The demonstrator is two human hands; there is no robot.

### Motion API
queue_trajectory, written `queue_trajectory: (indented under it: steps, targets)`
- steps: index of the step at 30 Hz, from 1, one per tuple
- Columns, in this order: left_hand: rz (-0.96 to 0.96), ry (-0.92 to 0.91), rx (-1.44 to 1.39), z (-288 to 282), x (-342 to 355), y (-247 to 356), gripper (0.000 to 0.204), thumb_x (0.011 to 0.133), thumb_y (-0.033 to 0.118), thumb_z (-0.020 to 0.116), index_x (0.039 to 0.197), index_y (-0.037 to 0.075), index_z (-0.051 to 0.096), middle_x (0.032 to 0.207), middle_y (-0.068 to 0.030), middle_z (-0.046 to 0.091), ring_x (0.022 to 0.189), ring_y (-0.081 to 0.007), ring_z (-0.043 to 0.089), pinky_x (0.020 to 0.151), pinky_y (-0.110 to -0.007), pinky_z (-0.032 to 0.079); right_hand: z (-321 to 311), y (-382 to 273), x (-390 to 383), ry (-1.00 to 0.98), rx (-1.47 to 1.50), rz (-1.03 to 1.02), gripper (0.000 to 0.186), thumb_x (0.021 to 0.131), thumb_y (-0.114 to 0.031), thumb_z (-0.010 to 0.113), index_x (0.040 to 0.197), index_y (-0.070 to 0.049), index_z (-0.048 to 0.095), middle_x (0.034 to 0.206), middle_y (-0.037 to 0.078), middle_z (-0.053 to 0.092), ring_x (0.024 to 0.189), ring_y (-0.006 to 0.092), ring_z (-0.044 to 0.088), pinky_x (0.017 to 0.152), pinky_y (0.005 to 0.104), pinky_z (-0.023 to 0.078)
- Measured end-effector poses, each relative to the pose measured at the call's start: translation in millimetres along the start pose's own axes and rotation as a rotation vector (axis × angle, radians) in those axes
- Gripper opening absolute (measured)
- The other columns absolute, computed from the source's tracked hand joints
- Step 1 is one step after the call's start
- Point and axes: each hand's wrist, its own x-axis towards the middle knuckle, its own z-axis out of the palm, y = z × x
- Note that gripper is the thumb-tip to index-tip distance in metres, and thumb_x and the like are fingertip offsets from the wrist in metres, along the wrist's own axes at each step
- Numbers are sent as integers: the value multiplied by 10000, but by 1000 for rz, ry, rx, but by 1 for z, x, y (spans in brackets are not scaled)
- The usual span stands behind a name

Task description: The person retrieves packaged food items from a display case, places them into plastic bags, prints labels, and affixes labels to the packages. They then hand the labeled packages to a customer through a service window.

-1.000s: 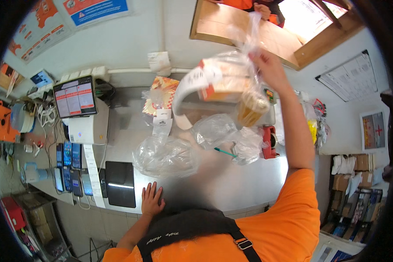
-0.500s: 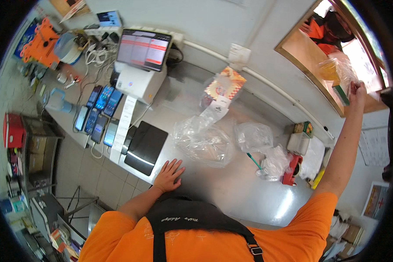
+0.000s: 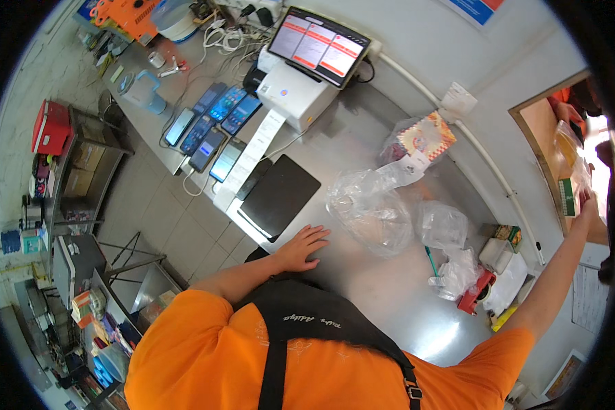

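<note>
At the hatch [image 3: 536, 133], a clear bag [image 3: 579, 169] is being touched by the right hand [image 3: 586, 201]; whether it is being gripped cannot be told. Well apart from it, the left hand [image 3: 302, 249] is being rested palm down, fingers spread, on the table [image 3: 369, 301], just beside a black panel [image 3: 280, 198]. Farther right, a red tape dispenser [image 3: 476, 292] is being supported near crumpled plastic [image 3: 456, 273].

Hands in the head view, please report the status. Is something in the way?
Left hand open, palm down on counter. Right hand at clear bag in window, grip unclear. Loose plastic bags on counter, away from right arm.
</note>
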Motion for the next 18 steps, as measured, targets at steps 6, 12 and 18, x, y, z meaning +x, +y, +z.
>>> queue_trajectory:
  steps: [6,12,18]
  targets:
    - [-248,510,185,-118,-36,-58,293,863,113,774,1156,108,769,1047,-106,767,959,-344,724,881,-495,570,25,-30,-156,165,-368,-129,525,1144,-455,638,1517,-89,697,1459,162,726,1196,307,744,1076,384,557]
    - [-924,551,720,-244,-104,-174,599,1056,459,719,1615,271,613,1795,-188,343,1651,-488,284,1259,-774,236,134,56,-484,255,-818,-517,438,1144,-386,647,1377,-35,768,1298,173,792,1214,322,742,1062,416,554]
    - [-899,298,635,-270,-143,-236,672,1044,637,679,1601,264,638,1877,-141,211,1727,-480,112,1259,-861,58,235,190,-793,166,-724,-310,302,1121,-221,688,1299,14,756,1198,165,776,1101,312,727,996,428,569]
